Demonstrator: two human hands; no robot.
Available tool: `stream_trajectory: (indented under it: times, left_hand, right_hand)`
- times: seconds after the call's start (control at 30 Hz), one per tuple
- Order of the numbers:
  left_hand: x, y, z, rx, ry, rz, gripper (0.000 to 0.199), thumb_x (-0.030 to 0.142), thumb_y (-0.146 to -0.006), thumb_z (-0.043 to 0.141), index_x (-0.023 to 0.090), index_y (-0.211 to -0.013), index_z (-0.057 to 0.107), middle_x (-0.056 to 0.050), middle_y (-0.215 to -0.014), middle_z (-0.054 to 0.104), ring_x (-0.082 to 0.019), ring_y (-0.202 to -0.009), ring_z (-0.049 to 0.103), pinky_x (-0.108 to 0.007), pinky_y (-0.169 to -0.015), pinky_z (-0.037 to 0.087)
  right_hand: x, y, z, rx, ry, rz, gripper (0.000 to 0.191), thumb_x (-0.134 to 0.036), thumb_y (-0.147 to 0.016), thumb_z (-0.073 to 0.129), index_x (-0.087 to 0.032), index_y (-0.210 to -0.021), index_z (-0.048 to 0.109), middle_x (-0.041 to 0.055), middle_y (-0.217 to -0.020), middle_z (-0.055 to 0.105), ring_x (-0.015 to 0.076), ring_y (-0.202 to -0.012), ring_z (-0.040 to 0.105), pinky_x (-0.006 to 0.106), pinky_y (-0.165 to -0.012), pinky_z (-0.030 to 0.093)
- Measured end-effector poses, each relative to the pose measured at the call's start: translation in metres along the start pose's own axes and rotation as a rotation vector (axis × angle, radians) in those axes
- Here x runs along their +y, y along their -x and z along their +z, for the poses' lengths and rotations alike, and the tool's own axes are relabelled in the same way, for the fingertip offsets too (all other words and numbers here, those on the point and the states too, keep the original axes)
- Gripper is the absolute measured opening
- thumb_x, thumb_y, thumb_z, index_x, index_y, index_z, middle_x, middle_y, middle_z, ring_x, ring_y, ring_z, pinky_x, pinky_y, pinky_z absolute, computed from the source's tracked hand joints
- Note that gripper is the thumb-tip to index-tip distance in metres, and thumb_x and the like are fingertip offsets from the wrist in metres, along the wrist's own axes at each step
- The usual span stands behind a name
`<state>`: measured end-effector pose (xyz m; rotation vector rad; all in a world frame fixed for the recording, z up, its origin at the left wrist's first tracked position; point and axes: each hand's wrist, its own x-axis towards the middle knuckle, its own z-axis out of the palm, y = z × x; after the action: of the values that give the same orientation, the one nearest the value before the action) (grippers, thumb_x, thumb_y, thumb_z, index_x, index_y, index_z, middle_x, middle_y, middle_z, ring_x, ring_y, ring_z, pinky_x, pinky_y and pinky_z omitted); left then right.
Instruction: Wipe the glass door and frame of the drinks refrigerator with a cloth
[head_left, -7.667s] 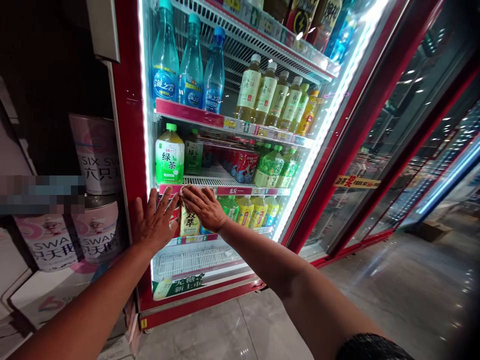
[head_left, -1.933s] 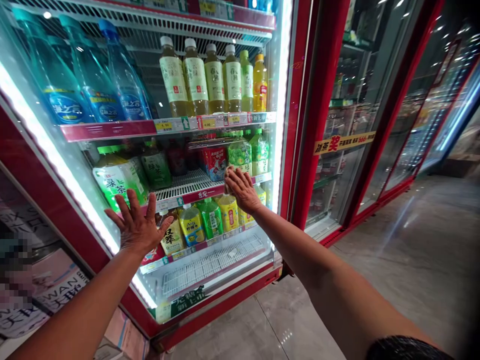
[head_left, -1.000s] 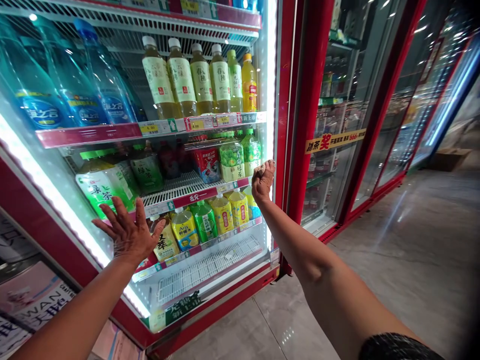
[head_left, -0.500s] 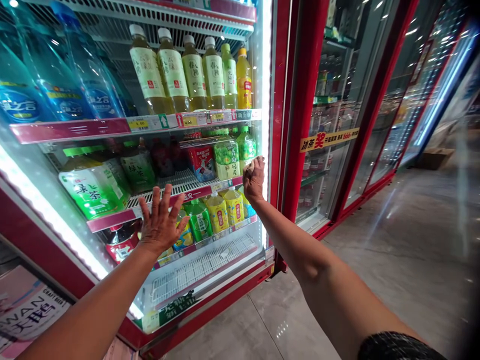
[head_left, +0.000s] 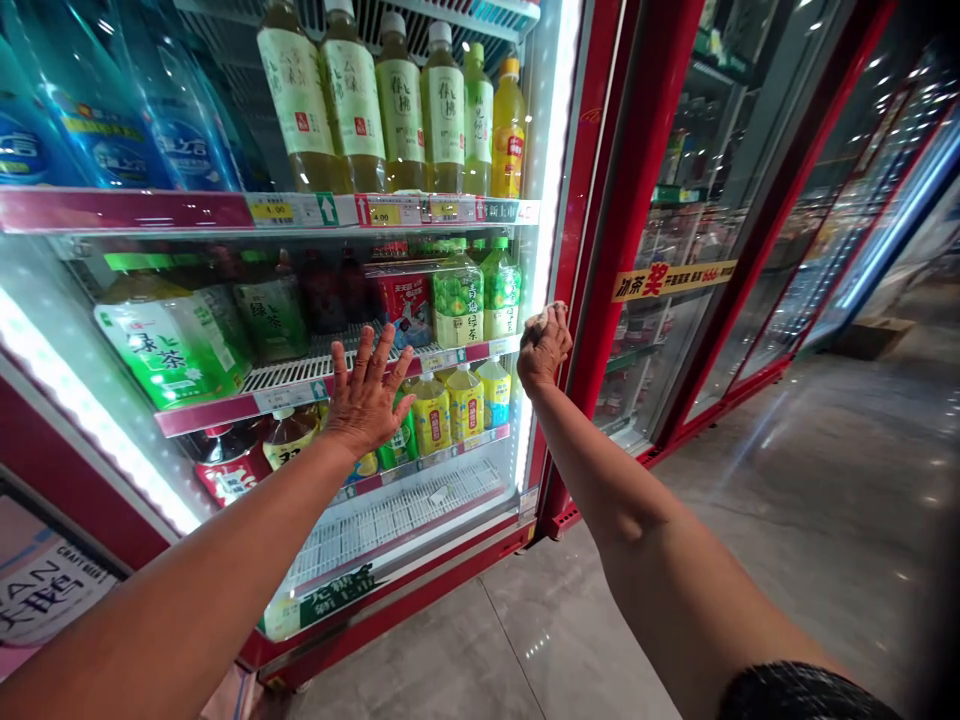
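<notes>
My left hand (head_left: 369,398) is spread with its palm toward the front of a lit drinks cooler, in front of the middle shelf's lower edge. I cannot tell whether it touches the glass. Bent fingers on my right hand (head_left: 549,345) close around a small crumpled greyish cloth (head_left: 534,328), partly hidden by them, at the cooler's bright right edge beside the red frame (head_left: 581,230). Just left of that hand stand green tea bottles (head_left: 501,290). Yellow drink bottles (head_left: 465,402) sit on the shelf below, between my hands.
Large blue bottles (head_left: 172,130) and pale-labelled tea bottles (head_left: 444,110) fill the upper shelf. Big green tea bottles (head_left: 169,335) stand at middle left. More red-framed glass doors (head_left: 675,290) run off to the right above a grey tiled floor (head_left: 817,500). A printed carton (head_left: 49,580) is at lower left.
My right hand has shifted right, toward the cooler's red frame, still closed on the cloth. My left hand has also moved right and now covers part of a green bottle. The view has tilted slightly.
</notes>
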<state>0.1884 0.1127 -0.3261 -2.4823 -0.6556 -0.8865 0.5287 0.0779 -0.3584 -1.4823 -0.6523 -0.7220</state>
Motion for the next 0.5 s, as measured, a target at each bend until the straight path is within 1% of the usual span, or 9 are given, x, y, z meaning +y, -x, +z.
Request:
stream_trajectory:
  times: [0.1,0.17,0.23,0.33,0.4,0.5]
  left_hand:
    - [0.005,-0.005,0.004,0.001,0.010,0.000,0.091,0.042,-0.091,0.064,0.028,-0.166,0.015,-0.012,-0.175,-0.003,-0.033,-0.161,-0.014,-0.069,-0.123,-0.017]
    - [0.009,-0.008,0.007,0.012,0.013,-0.006,0.093,0.041,-0.091,0.065,0.028,-0.167,0.013,-0.012,-0.174,-0.006,-0.033,-0.161,-0.015,-0.070,-0.123,-0.018]
    - [0.011,-0.009,0.009,0.019,0.015,-0.010,0.096,0.040,-0.091,0.066,0.028,-0.167,0.009,-0.012,-0.174,-0.007,-0.034,-0.160,-0.017,-0.071,-0.122,-0.018]
    - [0.013,-0.009,0.010,0.014,0.017,-0.022,0.097,0.040,-0.090,0.066,0.031,-0.166,0.007,-0.012,-0.174,-0.009,-0.034,-0.160,-0.017,-0.072,-0.122,-0.016]
    - [0.014,-0.010,0.011,-0.003,0.012,-0.026,0.095,0.040,-0.090,0.068,0.035,-0.166,0.011,-0.010,-0.174,-0.012,-0.034,-0.160,-0.018,-0.073,-0.122,-0.016]
    - [0.013,-0.010,0.012,-0.018,0.003,-0.023,0.092,0.040,-0.089,0.069,0.040,-0.164,0.018,-0.006,-0.173,-0.017,-0.034,-0.159,-0.020,-0.072,-0.121,-0.017]
  right_hand:
    - [0.007,-0.013,0.004,0.049,-0.006,0.084,0.057,-0.024,-0.089,0.041,-0.023,-0.145,0.050,0.0170,-0.155,0.046,0.0348,-0.145,0.041,0.070,-0.118,0.030]
    - [0.009,-0.025,0.006,0.032,-0.019,0.093,0.061,-0.020,-0.084,0.042,-0.019,-0.145,0.050,0.0184,-0.154,0.045,0.0354,-0.147,0.039,0.069,-0.119,0.029]
    - [0.011,-0.033,0.006,-0.021,-0.041,0.046,0.065,-0.019,-0.082,0.042,-0.018,-0.147,0.048,0.0182,-0.156,0.042,0.0343,-0.150,0.035,0.067,-0.122,0.027]
    - [0.016,-0.036,0.003,-0.086,-0.109,-0.068,0.067,-0.020,-0.084,0.040,-0.019,-0.151,0.042,0.0163,-0.161,0.038,0.0307,-0.154,0.030,0.065,-0.126,0.024]
    - [0.019,-0.035,0.003,-0.076,-0.141,-0.089,0.066,-0.021,-0.087,0.038,-0.019,-0.153,0.040,0.0161,-0.162,0.036,0.0291,-0.156,0.028,0.064,-0.127,0.023]
    - [0.014,-0.038,0.007,-0.053,-0.121,-0.062,0.067,-0.021,-0.088,0.036,-0.015,-0.155,0.036,0.0185,-0.163,0.035,0.0287,-0.157,0.026,0.063,-0.128,0.021]
